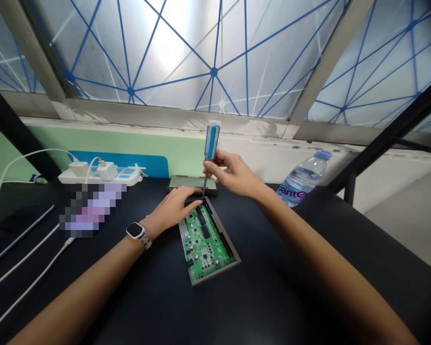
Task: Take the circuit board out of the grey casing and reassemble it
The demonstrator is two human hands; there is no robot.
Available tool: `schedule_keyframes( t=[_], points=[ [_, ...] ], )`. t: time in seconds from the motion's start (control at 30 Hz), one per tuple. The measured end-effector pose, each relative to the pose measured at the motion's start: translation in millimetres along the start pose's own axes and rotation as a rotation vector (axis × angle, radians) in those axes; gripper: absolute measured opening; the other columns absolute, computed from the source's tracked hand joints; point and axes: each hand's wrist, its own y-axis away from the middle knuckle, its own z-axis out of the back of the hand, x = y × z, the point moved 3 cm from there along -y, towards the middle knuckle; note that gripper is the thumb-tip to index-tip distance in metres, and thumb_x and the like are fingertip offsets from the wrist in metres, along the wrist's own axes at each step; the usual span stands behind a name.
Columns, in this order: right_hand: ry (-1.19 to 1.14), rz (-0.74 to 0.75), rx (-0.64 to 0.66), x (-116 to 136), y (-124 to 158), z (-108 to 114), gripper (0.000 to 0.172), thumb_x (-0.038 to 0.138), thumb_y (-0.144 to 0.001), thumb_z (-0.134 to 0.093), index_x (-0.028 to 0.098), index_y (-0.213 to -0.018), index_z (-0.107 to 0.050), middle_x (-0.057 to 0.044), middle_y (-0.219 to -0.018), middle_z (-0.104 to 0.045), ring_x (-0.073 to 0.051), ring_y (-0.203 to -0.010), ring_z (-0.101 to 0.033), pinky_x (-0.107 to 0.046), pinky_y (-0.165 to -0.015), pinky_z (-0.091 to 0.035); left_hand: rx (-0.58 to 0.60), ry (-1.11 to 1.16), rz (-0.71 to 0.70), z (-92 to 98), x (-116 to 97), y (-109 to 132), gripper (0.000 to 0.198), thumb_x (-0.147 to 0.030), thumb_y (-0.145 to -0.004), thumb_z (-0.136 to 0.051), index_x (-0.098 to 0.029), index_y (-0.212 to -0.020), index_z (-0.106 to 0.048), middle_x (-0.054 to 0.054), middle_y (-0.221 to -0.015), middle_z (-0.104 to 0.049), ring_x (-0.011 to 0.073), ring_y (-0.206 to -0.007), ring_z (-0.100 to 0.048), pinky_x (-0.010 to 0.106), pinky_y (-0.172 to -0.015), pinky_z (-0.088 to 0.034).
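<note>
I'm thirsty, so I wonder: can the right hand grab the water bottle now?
Probably not yet: the right hand is holding the screwdriver. Otherwise, the water bottle seems near enough, with nothing visible blocking it.

Glossy plastic screwdriver handle [211,140]

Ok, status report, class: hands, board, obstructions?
Right hand: holding screwdriver near upright, tip at far end of circuit board. Left hand: resting at that end. Nothing visibly blocking; bottle off right.

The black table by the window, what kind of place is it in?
Probably an indoor electronics workspace: a green circuit board lies on the black table, the right hand holds a screwdriver, and a power strip sits nearby.
</note>
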Motion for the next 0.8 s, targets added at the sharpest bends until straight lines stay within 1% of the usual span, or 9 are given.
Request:
schedule_keyframes(
  t=[0.13,0.27,0.33,0.43,0.5,0.57,0.63,0.7,0.8],
  points=[
    [-0.069,0.022,0.058,-3,-2,1,0.027,0.041,-0.098,-0.052,0.017,-0.102,-0.062,-0.006,-0.093,-0.068,-0.018,-0.088,-0.065,-0.03,-0.073,-0.051,-0.071,0.255,0.027,-2.1,-13,-8,0.032,-0.034,-0.098,-0.053,-0.021,-0.123,-0.067,0.009,-0.124,-0.072,0.0265,-0.116,-0.066,0.042,-0.104,-0.049],
    [-0.127,0.013,0.092,-3,-2,0,0.028,0.041,-0.098,-0.051,0.016,-0.101,-0.063,-0.008,-0.097,-0.07,-0.019,-0.092,-0.066,-0.03,-0.072,-0.052,-0.063,0.549,0.071,-8.0,-17,-12,0.031,-0.031,-0.099,-0.052,-0.017,-0.12,-0.069,0.011,-0.121,-0.074,0.0245,-0.112,-0.07,0.04,-0.103,-0.052],
    [-0.132,-0.001,0.087,-1,-2,0,0.029,0.042,-0.098,-0.051,0.016,-0.099,-0.063,-0.009,-0.098,-0.071,-0.019,-0.092,-0.067,-0.03,-0.07,-0.052,-0.066,0.628,0.106,-9.5,-16,-13,0.029,-0.032,-0.098,-0.054,-0.015,-0.116,-0.07,0.011,-0.114,-0.076,0.0243,-0.105,-0.073,0.04,-0.1,-0.055],
    [0.012,-0.014,-0.04,3,0,2,0.03,0.046,-0.092,-0.061,0.016,-0.093,-0.062,-0.006,-0.088,-0.071,-0.019,-0.081,-0.066,-0.031,-0.068,-0.05,-0.081,0.625,0.149,-9.7,-16,-12,0.027,-0.033,-0.096,-0.057,-0.014,-0.109,-0.072,0.011,-0.106,-0.078,0.0251,-0.101,-0.074,0.041,-0.098,-0.056],
    [0.128,-0.026,-0.106,4,1,2,0.032,0.047,-0.085,-0.069,0.017,-0.085,-0.061,-0.004,-0.078,-0.07,-0.017,-0.071,-0.064,-0.032,-0.065,-0.048,-0.097,0.605,0.15,-9.5,-16,-12,0.027,-0.033,-0.096,-0.058,-0.015,-0.108,-0.073,0.011,-0.105,-0.079,0.0258,-0.103,-0.073,0.041,-0.098,-0.056],
    [0.14,-0.05,-0.062,0,1,-1,0.029,0.043,-0.083,-0.071,0.017,-0.076,-0.061,-0.003,-0.07,-0.068,-0.016,-0.065,-0.062,-0.031,-0.062,-0.046,-0.112,0.579,0.142,-9.3,-17,-12,0.027,-0.033,-0.096,-0.058,-0.015,-0.106,-0.075,0.01,-0.105,-0.079,0.0266,-0.104,-0.073,0.041,-0.097,-0.056],
    [0.048,-0.098,0.025,-7,1,-6,0.027,0.038,-0.084,-0.07,0.017,-0.07,-0.061,-0.003,-0.065,-0.067,-0.015,-0.061,-0.062,-0.03,-0.059,-0.047,-0.124,0.551,0.141,-9.1,-17,-12,0.027,-0.033,-0.095,-0.058,-0.015,-0.104,-0.076,0.009,-0.105,-0.079,0.0272,-0.102,-0.074,0.041,-0.096,-0.057],
    [-0.088,-0.156,0.078,-13,0,-8,0.026,0.037,-0.084,-0.07,0.016,-0.07,-0.063,-0.004,-0.063,-0.068,-0.016,-0.059,-0.064,-0.03,-0.058,-0.051,-0.138,0.537,0.145,-8.7,-18,-12,0.028,-0.034,-0.094,-0.06,-0.015,-0.105,-0.077,0.009,-0.105,-0.079,0.0276,-0.102,-0.074,0.041,-0.095,-0.058],
    [-0.238,-0.218,0.105,-17,0,-9,0.027,0.039,-0.079,-0.077,0.015,-0.071,-0.066,-0.005,-0.06,-0.069,-0.018,-0.06,-0.069,-0.03,-0.058,-0.057,-0.169,0.535,0.154,-7.9,-17,-12,0.029,-0.036,-0.091,-0.064,-0.016,-0.106,-0.078,0.008,-0.107,-0.079,0.0281,-0.103,-0.074,0.042,-0.095,-0.058]
  ],
)
